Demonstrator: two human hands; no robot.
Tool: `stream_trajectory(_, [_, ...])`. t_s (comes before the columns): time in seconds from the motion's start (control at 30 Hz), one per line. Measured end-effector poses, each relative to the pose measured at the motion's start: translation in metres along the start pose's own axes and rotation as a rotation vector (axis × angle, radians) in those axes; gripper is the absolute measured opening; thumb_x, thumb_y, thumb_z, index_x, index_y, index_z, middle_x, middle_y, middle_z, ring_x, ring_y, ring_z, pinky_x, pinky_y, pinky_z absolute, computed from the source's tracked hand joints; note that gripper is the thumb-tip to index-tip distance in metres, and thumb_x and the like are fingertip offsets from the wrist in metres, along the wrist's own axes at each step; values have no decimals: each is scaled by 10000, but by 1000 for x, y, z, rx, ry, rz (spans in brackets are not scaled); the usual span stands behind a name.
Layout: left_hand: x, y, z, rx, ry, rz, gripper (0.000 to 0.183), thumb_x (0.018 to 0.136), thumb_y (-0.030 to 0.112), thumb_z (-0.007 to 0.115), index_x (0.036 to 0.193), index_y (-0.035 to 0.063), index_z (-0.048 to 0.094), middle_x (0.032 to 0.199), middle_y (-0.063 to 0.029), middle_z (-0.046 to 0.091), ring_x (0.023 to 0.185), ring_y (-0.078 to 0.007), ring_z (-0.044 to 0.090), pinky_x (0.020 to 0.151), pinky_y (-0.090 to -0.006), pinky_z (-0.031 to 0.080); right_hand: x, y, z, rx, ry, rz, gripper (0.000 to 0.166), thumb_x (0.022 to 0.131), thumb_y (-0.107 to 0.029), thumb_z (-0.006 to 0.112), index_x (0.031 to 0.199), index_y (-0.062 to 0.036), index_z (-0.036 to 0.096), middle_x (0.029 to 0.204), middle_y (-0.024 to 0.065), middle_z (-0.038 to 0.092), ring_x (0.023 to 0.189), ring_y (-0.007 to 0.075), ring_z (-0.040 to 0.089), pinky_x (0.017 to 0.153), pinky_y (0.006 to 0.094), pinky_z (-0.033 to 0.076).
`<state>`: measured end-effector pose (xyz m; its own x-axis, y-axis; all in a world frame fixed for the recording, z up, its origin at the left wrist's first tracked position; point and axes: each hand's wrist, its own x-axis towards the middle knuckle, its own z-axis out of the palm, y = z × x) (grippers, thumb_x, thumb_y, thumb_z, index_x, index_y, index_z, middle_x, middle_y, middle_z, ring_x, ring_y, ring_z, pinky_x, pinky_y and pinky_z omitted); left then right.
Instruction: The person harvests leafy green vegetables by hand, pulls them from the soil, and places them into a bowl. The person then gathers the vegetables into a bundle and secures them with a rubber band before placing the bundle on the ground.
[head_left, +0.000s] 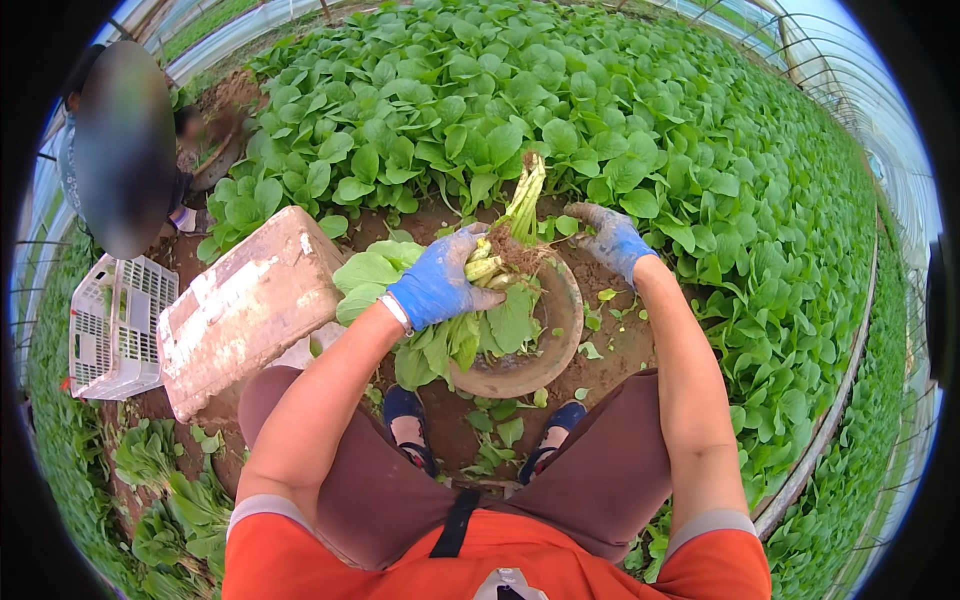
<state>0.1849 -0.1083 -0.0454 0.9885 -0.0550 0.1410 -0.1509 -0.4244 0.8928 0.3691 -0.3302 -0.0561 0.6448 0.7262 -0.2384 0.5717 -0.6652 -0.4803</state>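
Note:
My left hand (444, 279), in a soiled blue glove, is closed around a bunch of leafy greens (450, 341) with pale stems and soil-covered roots. More pale stems (527, 199) with roots at their upper end stick up just beyond that hand. To the right, my right hand (611, 238), gloved alike, is at the edge of the growing greens; whether its fingers hold anything cannot be made out. Beneath the bunch, a round, muddy basin (568, 330) rests on the soil, partly hidden by the leaves.
Dense leafy greens (555, 90) grow ahead and to the right. A muddy foam box (247, 300) and a white plastic crate (124, 330) stand at left. Picked bunches (184, 510) lie at lower left. A person (124, 150) is at upper left, beside another basin (217, 163).

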Motion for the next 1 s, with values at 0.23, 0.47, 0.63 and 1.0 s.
stream_trajectory(0.23, [-1, 21, -3, -405, -58, -149, 581, 661, 94, 791, 1173, 35, 521, 1057, -37, 608, 944, -130, 563, 881, -294, 450, -10, -81, 10, 1025, 63, -189, 489, 858, -319, 637, 1231, -22, 531, 1132, 64, 604, 1042, 134, 528, 936, 270, 394])
stream_trajectory(0.47, [4, 12, -11, -585, 142, -170, 474, 690, 60, 776, 1108, 22, 555, 1000, -41, 633, 878, -130, 600, 820, -295, 490, -9, -97, 20, 1013, 484, -200, 355, 897, -267, 587, 1137, -7, 550, 947, 56, 611, 860, 124, 540, 787, 268, 444])
stream_trajectory(0.63, [11, 27, -16, -891, 396, -155, 336, 764, 8, 674, 1081, -8, 565, 946, -92, 650, 793, -172, 645, 707, -312, 545, -14, -93, 21, 676, 360, -266, 347, 924, -249, 539, 1168, -4, 519, 1004, 152, 620, 888, 169, 571, 799, 303, 451])
stream_trajectory(1.0, [12, 8, 6, -893, 552, -222, 404, 717, -17, 715, 1094, 15, 571, 982, -75, 648, 820, -170, 637, 724, -312, 535, -3, -108, 59, 215, 521, -401, 591, 877, -245, 535, 1417, -183, 302, 1353, 183, 378, 1210, 377, 398, 977, 465, 349])
